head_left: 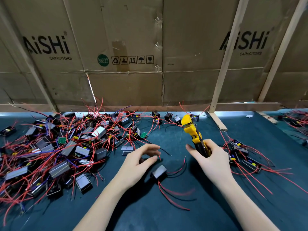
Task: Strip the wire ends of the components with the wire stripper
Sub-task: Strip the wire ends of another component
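While the right hand (211,157) holds one wire stripper (191,129), the left hand's (141,157) grip is wide.

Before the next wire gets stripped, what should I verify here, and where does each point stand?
1. Wire stripper held in right hand: ok.
2. Left hand free, fingers relaxed: ok.
3. Component lying apart from the pile of components, between the hands: ok.
4. A wire seated in the stripper's jaws: not ok, none there.
5. Its red wires already stripped: cannot tell.
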Motion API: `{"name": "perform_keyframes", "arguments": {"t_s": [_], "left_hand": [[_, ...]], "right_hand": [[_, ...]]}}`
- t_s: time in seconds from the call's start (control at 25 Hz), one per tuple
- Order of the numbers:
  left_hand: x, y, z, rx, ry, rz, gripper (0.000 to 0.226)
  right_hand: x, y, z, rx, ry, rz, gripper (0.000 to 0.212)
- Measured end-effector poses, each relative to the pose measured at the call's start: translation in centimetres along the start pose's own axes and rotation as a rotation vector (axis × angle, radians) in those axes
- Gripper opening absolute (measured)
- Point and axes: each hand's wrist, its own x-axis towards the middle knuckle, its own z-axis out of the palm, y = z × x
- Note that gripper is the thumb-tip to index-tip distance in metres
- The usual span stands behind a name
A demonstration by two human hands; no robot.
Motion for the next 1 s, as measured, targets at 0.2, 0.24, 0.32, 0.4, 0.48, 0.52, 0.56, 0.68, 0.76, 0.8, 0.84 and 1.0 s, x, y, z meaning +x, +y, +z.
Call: {"name": "perform_keyframes", "arguments": {"t_s": [0.2, 0.24, 0.32, 0.4, 0.48, 0.52, 0.56, 0.68, 0.76, 0.8, 0.84, 1.0], "left_hand": [[-0.5, 0.3, 1.3, 0.015, -0.169, 0.075, 0.033], [-0.5, 0.4, 1.6, 0.057, -0.166, 0.107, 0.030], [-0.5, 0.4, 2.2, 0.150, -0.177, 0.180, 0.027], [-0.4, 0.3, 2.4, 0.219, -0.172, 0.221, 0.019], [-0.1, 0.1, 1.9, 0.211, -0.121, 0.172, 0.011], [0.1, -0.1, 1.5, 0.166, -0.099, 0.116, 0.011], [0.3, -0.2, 1.0, 0.065, -0.092, 0.048, 0.011], [0.7, -0.4, -0.1, -0.289, -0.022, -0.076, 0.011], [0.8, -0.7, 0.0, -0.358, 0.066, -0.076, 0.018], [0.9, -0.7, 0.1, -0.391, 0.087, -0.062, 0.019], [0.9, -0.7, 0.3, -0.450, 0.090, -0.057, 0.020], [1.1, -0.9, 0.7, -0.599, -0.031, -0.070, 0.025]], "right_hand": [[0.0, -0.1, -0.1, -0.009, -0.001, -0.003, 0.035], [0.0, -0.1, 0.0, -0.016, 0.000, -0.005, 0.035], [0.0, -0.1, 0.0, -0.022, -0.002, -0.004, 0.034], [0.0, -0.1, 0.1, -0.017, -0.010, -0.005, 0.033], [0.0, 0.0, 0.1, -0.017, -0.014, -0.010, 0.033], [0.1, 0.1, 0.0, -0.019, -0.016, -0.010, 0.033], [0.1, 0.1, 0.0, -0.021, -0.017, -0.011, 0.033], [0.2, 0.2, -0.1, -0.030, -0.004, -0.023, 0.031], [0.2, 0.2, -0.2, -0.054, 0.011, -0.041, 0.028], [0.3, 0.2, -0.2, -0.079, 0.022, -0.056, 0.028], [0.3, 0.2, -0.3, -0.113, 0.036, -0.070, 0.028], [0.3, 0.6, -0.1, -0.338, 0.124, -0.176, 0.035]]}}
